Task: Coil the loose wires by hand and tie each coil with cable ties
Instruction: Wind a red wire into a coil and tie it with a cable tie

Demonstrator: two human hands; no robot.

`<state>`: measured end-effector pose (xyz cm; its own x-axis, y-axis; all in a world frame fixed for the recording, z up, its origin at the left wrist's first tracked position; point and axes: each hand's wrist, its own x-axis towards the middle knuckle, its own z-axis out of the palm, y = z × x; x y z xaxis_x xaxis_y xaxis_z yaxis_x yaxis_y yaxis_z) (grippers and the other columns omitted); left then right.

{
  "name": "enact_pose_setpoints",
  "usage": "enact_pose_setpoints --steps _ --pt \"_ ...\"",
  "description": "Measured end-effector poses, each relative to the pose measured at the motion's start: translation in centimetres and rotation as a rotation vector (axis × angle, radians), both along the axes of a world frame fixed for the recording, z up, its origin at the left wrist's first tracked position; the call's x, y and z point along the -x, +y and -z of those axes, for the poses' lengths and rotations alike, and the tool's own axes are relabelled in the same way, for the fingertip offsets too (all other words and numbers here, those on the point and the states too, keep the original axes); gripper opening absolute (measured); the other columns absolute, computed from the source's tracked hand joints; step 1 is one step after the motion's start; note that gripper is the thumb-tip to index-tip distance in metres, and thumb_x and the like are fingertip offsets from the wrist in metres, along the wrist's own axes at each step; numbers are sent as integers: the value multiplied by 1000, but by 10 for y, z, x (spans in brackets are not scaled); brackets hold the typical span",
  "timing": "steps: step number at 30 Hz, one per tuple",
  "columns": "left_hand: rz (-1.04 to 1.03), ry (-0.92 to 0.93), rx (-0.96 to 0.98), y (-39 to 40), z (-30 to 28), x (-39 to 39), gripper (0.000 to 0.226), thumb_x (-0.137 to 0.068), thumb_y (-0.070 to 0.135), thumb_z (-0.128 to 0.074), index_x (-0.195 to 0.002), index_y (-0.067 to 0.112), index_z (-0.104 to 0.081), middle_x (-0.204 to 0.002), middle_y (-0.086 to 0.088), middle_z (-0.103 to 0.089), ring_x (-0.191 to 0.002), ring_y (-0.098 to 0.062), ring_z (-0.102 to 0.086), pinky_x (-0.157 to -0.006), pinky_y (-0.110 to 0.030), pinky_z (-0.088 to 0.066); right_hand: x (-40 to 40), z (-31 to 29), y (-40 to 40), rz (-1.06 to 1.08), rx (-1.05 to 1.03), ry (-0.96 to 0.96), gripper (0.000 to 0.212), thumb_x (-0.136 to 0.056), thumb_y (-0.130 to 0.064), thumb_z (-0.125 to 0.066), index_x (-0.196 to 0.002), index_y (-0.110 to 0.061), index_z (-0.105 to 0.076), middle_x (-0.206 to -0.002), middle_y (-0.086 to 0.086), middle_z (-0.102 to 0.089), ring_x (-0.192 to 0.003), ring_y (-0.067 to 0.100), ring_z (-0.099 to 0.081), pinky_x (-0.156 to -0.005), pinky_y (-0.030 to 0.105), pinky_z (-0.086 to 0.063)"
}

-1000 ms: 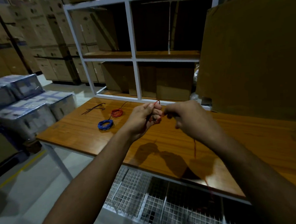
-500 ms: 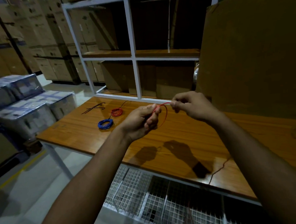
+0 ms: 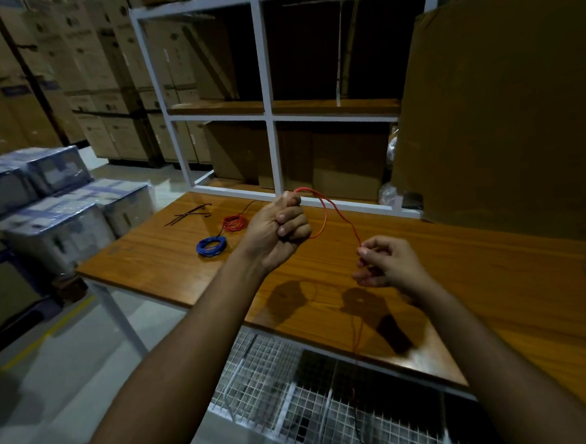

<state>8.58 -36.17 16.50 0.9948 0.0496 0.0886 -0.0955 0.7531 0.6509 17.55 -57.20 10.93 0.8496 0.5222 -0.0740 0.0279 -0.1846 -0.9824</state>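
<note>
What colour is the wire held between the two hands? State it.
Red: the thin red wire loops between the left hand and right hand, head view.

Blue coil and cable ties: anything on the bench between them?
Head view: only bare wood lies between the blue coil and the cable ties. The red coil sits off to the right of that stretch.

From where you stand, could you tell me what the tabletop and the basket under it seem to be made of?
The tabletop looks like wood or wood-look laminate: orange-brown grain lines, slight sheen. The basket seems to be white-coated metal wire: a thin square grid you can see through.
</note>
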Motion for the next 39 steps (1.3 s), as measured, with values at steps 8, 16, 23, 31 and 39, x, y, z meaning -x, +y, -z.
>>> enact_pose_setpoints --steps 8,16,23,31,39 --pt "-85 9 -174 -11 2 -13 30 -109 25 -33 -89 11 -50 -53 7 -38 -41 -5 -33 -45 -20 -27 59 -33 32 -241 782 -598 17 -104 -24 -46 -106 -21 -63 -90 -1 -63 -81 14 -62 -63 29 -51" --pt "-217 73 -377 -18 2 -9 29 -109 26 -34 -92 12 -53 -68 0 -52 -57 -7 -49 -57 -18 -44 68 -84 18 -46 497 -1329 12 -94 -13 -64 -104 -15 -69 -91 5 -65 -76 21 -63 -58 31 -47" --pt "-276 67 -476 -22 -4 -7 29 -109 27 -32 -99 8 -53 -77 -5 -59 -68 -13 -58 -66 -29 -51 58 -78 17 -69 397 -1538 19 -91 -20 -67 -107 -12 -70 -94 7 -69 -69 23 -65 -51 30 -50" --pt "-165 95 -617 -32 -9 2 28 -109 24 -33 -107 7 -55 -73 -5 -54 -57 -11 -48 -53 -21 -41 44 -89 18 149 250 -1263 14 -90 -28 -69 -93 -14 -68 -80 -1 -65 -70 11 -61 -58 20 -45" --pt "65 128 -374 -30 -3 6 32 -107 24 -32 -89 8 -53 -58 6 -36 -42 -5 -29 -44 -21 -20 7 -102 17 -110 266 -785 12 -97 -30 -59 -99 -21 -67 -94 -4 -66 -89 13 -61 -75 33 -52"
